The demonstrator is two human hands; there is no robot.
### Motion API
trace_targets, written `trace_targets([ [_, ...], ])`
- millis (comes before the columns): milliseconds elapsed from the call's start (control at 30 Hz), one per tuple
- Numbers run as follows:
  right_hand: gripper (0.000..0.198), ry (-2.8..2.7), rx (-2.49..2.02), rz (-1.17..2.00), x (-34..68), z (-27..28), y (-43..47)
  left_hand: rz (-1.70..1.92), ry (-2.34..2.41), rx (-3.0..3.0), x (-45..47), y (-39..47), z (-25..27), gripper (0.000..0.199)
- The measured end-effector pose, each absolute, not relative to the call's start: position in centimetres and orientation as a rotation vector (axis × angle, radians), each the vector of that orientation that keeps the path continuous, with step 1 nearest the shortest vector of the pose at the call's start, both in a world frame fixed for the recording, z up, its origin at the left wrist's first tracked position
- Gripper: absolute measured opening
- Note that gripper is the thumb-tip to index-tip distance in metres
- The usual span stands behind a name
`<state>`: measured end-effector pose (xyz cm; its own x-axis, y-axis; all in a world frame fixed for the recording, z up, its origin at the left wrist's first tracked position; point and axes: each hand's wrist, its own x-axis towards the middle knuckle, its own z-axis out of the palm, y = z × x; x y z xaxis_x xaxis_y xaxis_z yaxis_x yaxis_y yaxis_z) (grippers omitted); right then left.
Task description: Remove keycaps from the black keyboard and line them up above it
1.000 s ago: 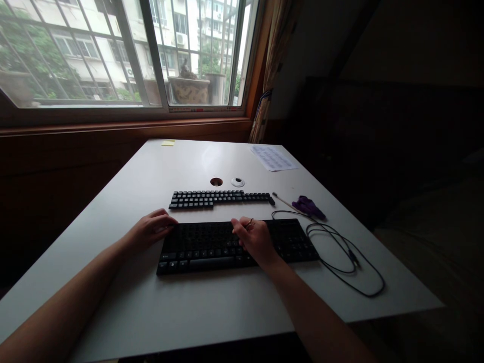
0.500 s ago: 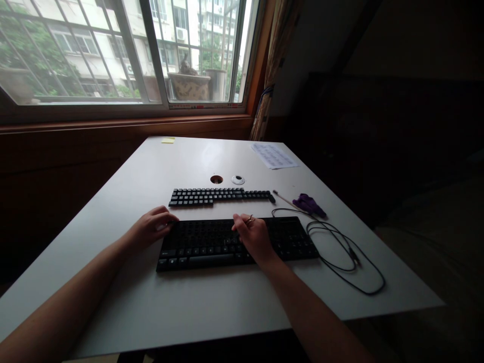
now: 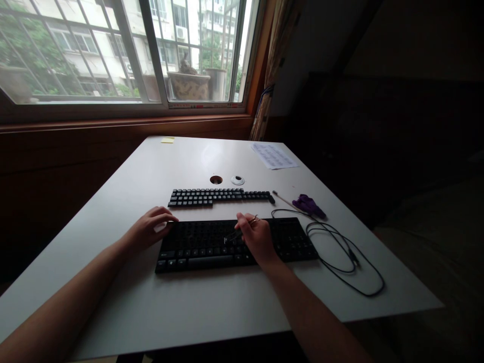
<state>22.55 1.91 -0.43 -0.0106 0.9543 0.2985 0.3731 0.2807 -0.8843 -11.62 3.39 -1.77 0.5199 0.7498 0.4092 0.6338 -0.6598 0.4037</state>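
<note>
A black keyboard (image 3: 212,262) lies on the white table, with its lower rows of keys in place and its upper left part bare of keycaps. My left hand (image 3: 153,224) grips the keyboard's far left corner, fingers curled at the edge. Over the middle of the keyboard, my right hand (image 3: 257,237) is closed around a thin wire keycap puller (image 3: 232,236). The puller's wire tip reaches down to the keys at the edge of the bare area; whether it holds a keycap is too small to tell. Beyond the keyboard, loose keycaps (image 3: 204,196) are laid out in rows.
Coiled on the right is the keyboard's cable (image 3: 336,229). A slim brush (image 3: 285,199) lies beside a purple cloth (image 3: 308,205). Farther back are a cable hole (image 3: 216,180), its white cover (image 3: 238,180), printed papers (image 3: 274,156) and yellow sticky notes (image 3: 168,140).
My right hand has shifted slightly right, and the puller's wire tip now shows more clearly over the keys. My left hand stays at the keyboard's corner.
</note>
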Motion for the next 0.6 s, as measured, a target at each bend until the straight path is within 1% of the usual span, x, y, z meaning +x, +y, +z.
trace_targets([
  [167,0.043,-1.512,-1.267,0.788,22.6,-0.3,1.8,0.96,1.171,2.663,-10.5,2.7,-0.7,0.022],
  [233,0.043,-1.497,-1.269,0.807,22.6,-0.3,1.9,0.957,1.132,2.681,-9.4,2.1,0.2,0.023],
  [367,0.044,-1.444,-1.271,0.848,22.6,-0.2,1.9,0.805,1.107,2.741,-6.5,1.1,1.9,0.021],
  [500,0.046,-1.428,-1.292,0.852,22.7,-0.1,2.0,0.568,1.136,2.734,-3.3,1.0,3.0,0.017],
  [600,0.047,-1.401,-1.3,0.865,22.7,0.0,2.1,0.503,1.109,2.686,-1.1,1.3,3.1,0.02],
])
